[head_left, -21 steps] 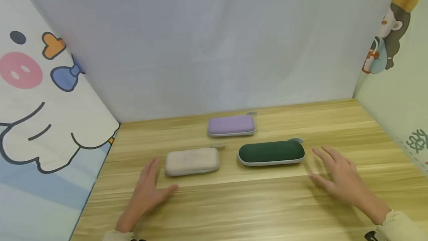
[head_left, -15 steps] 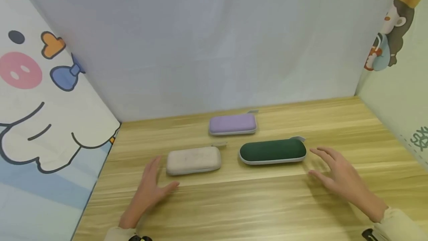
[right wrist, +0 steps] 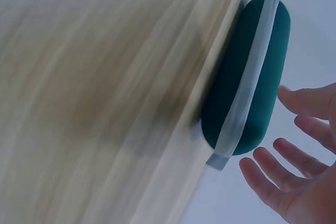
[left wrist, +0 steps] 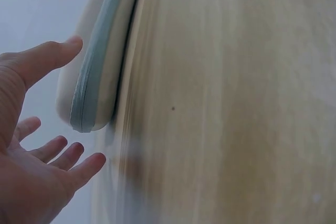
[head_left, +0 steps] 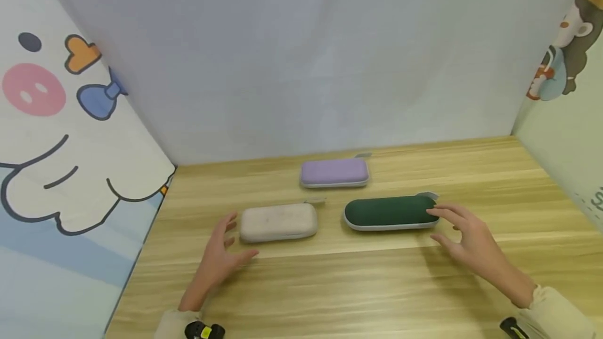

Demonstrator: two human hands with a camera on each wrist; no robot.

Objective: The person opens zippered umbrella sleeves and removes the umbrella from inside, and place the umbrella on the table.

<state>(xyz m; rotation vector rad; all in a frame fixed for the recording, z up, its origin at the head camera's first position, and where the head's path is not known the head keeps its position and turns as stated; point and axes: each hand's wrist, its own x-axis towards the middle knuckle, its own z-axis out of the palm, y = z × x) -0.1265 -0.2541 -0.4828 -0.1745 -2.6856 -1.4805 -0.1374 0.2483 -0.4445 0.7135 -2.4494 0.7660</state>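
Observation:
A beige zippered case lies on the wooden table, with a small tab at its back right corner. My left hand hovers at its left end, thumb and fingers spread, holding nothing; the left wrist view shows the case's pale blue-green zipper band. To the right lies a dark green case with a light zipper band and a grey tab. My right hand is at its right end, fingers spread and overlapping its edge in the head view. Whether they touch it I cannot tell. Behind both sits a purple case.
The wood-grain table runs back to a pale grey curtain. A cartoon-printed panel stands at the left and a light green printed panel at the right.
My right hand has moved left, reaching the green case's right end. The left hand has come closer to the beige case's left end. The head view has shifted slightly.

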